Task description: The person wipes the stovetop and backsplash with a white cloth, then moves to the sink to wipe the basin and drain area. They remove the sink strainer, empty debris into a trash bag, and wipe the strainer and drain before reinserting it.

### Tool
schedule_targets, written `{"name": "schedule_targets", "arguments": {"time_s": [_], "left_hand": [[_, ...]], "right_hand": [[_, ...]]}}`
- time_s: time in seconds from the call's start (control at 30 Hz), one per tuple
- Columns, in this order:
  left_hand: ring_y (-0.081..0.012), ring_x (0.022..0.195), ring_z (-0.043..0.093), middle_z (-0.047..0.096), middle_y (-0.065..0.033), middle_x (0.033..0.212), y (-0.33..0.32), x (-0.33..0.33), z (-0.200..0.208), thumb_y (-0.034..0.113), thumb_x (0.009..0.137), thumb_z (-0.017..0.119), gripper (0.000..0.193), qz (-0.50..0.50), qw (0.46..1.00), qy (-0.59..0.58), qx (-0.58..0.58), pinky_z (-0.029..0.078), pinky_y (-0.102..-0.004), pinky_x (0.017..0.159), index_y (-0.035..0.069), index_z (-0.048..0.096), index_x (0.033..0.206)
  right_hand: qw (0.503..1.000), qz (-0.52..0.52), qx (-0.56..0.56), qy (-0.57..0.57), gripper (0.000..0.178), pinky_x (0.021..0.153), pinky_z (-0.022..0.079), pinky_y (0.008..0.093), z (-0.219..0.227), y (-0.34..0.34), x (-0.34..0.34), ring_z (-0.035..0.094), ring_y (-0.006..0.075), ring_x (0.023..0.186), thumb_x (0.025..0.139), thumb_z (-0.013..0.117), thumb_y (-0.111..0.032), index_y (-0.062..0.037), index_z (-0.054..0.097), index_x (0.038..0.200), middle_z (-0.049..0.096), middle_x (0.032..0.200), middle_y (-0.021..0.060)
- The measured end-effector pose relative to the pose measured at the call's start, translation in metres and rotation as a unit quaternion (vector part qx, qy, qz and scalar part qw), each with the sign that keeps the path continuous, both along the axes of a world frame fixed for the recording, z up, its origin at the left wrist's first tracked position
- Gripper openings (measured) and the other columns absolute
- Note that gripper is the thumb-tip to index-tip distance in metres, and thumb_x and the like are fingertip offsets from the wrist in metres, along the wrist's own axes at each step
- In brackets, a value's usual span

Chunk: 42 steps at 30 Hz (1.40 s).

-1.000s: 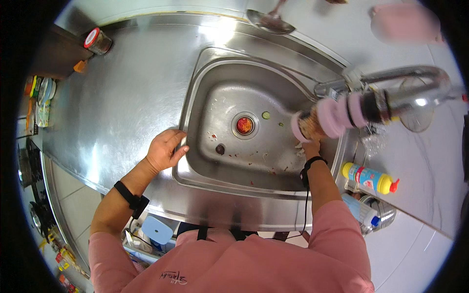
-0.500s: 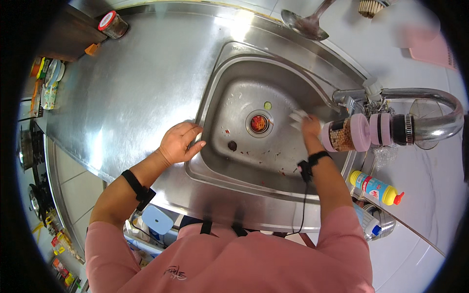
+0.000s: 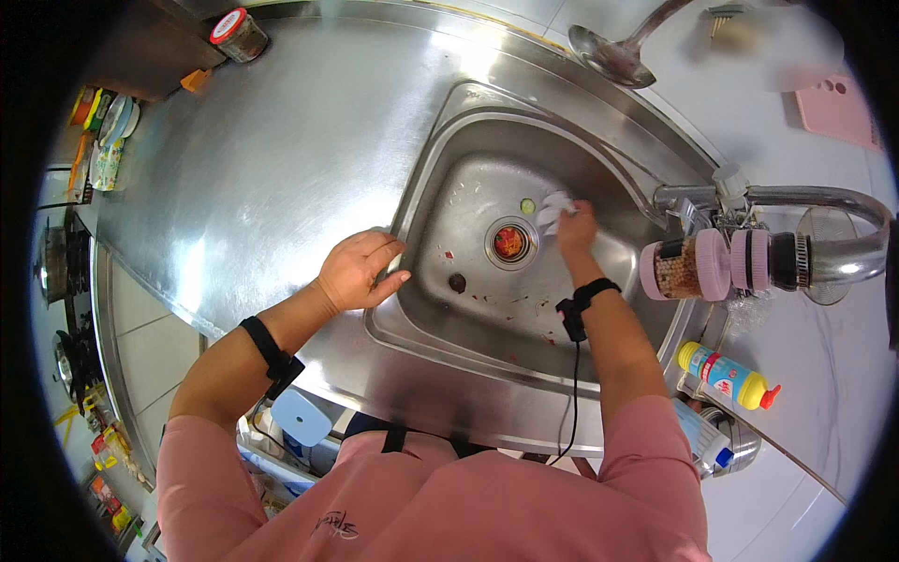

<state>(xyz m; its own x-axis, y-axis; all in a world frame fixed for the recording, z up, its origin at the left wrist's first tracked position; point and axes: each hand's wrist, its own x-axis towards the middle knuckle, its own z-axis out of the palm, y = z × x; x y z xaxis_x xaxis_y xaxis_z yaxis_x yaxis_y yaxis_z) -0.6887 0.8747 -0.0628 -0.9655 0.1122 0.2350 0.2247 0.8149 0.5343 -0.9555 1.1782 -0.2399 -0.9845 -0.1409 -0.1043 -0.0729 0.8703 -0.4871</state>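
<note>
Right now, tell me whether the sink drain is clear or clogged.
Clogged, it seems: the drain holds reddish scraps, more bits dot the sink floor. The right hand presses a white cloth beside it.

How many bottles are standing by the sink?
2, both at the sink's right front corner: a yellow bottle with a red cap, and a blue-capped bottle just below it, partly hidden by the person's sleeve. Others may be hidden.

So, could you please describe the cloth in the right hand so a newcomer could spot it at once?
Look into the steel sink. Just right of the round drain, the right hand presses a small crumpled white cloth on the basin floor. It is the only white, soft thing there, beside a pale green scrap.
</note>
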Motion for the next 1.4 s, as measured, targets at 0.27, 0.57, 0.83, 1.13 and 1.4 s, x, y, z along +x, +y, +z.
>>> {"name": "schedule_targets", "arguments": {"time_s": [0.27, 0.57, 0.83, 1.13, 1.4], "left_hand": [[-0.0304, 0.084, 0.063, 0.062, -0.0131, 0.092, -0.004, -0.002, -0.005, 0.023, 0.079, 0.071, 0.032, 0.009, 1.0, 0.016, -0.002, 0.053, -0.0374, 0.074, 0.001, 0.063, 0.102], [-0.0288, 0.084, 0.062, 0.062, -0.011, 0.094, -0.002, -0.002, -0.003, 0.02, 0.08, 0.07, 0.028, 0.009, 1.0, 0.026, 0.002, 0.053, -0.0358, 0.074, 0.002, 0.063, 0.1], [-0.0277, 0.084, 0.062, 0.061, -0.0107, 0.094, -0.003, 0.0, -0.006, 0.019, 0.08, 0.069, 0.027, 0.011, 1.0, 0.017, -0.012, 0.053, -0.035, 0.074, 0.002, 0.063, 0.099], [-0.029, 0.084, 0.063, 0.063, -0.0112, 0.094, -0.002, 0.0, -0.009, 0.019, 0.079, 0.07, 0.027, 0.018, 0.998, 0.046, -0.025, 0.053, -0.0361, 0.073, 0.003, 0.063, 0.1], [-0.0284, 0.086, 0.062, 0.062, -0.0111, 0.094, -0.002, -0.001, -0.006, 0.019, 0.08, 0.068, 0.026, 0.012, 0.999, 0.031, -0.025, 0.053, -0.0355, 0.074, 0.002, 0.063, 0.099]], "right_hand": [[0.979, 0.188, 0.058, 0.042, 0.023, 0.086, 0.05, 0.0411, -0.026, -0.064, 0.011, 0.063, 0.0372, 0.096, 0.08, 0.064, -0.011, -0.0046, 0.066, 0.102, 0.066, 0.104, 0.0181], [0.989, -0.111, -0.073, 0.064, 0.022, 0.08, 0.052, 0.0411, -0.015, -0.07, -0.018, 0.066, 0.0353, 0.09, 0.079, 0.067, -0.012, -0.004, 0.067, 0.099, 0.068, 0.099, 0.0176], [0.93, 0.346, -0.117, -0.038, 0.023, 0.083, 0.05, 0.0388, -0.033, -0.164, 0.053, 0.062, 0.0343, 0.094, 0.077, 0.065, -0.007, -0.0119, 0.069, 0.099, 0.065, 0.1, 0.0156], [0.937, 0.342, -0.021, 0.074, 0.03, 0.094, 0.045, 0.0391, 0.014, -0.123, 0.001, 0.055, 0.03, 0.109, 0.08, 0.058, -0.003, -0.0147, 0.071, 0.104, 0.065, 0.111, 0.0101], [0.739, 0.642, 0.068, -0.193, 0.031, 0.097, 0.046, 0.0402, 0.008, -0.1, 0.089, 0.056, 0.0313, 0.112, 0.079, 0.059, 0.001, -0.0128, 0.069, 0.105, 0.062, 0.118, 0.013]]}}
